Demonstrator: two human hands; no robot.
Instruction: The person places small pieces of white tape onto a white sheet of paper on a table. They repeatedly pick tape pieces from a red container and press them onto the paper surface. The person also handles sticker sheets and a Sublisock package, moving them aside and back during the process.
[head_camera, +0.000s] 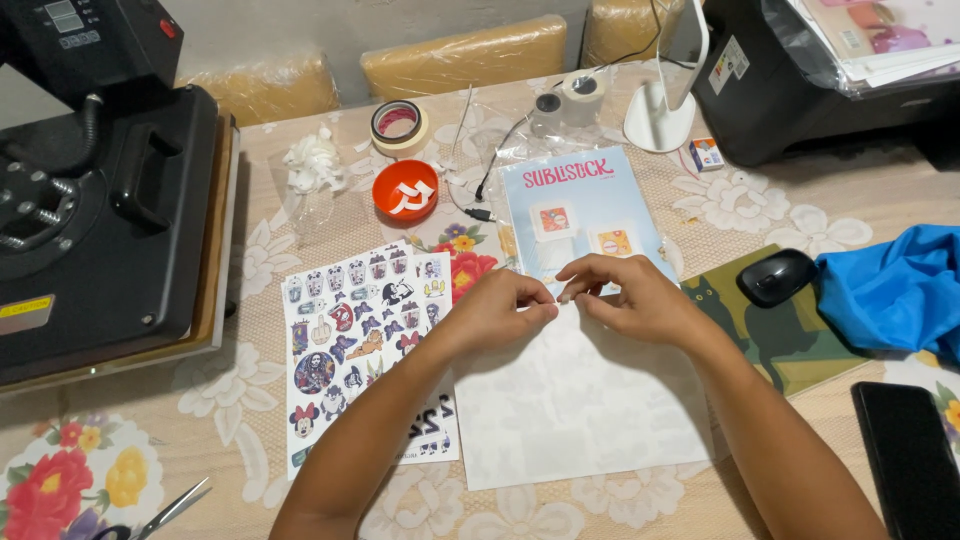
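Note:
A white sheet of paper (580, 400) lies flat on the table in front of me. Both hands meet at its far edge. My left hand (497, 305) pinches something small there with thumb and fingers, and my right hand (630, 295) pinches right beside it; what they pinch is too small to make out. Just beyond the fingers lies a light blue package (585, 205) in clear plastic. A sheet of printed cartoon stickers (350, 330) lies to the left of my left forearm.
A black heat press (100, 210) fills the left side. An orange lid (404, 190) and tape roll (399, 125) sit at the back. At right are a computer mouse (777, 275) on a green mat, blue cloth (900, 285), a phone (910, 460) and a printer (820, 80). Scissors (170, 510) lie at bottom left.

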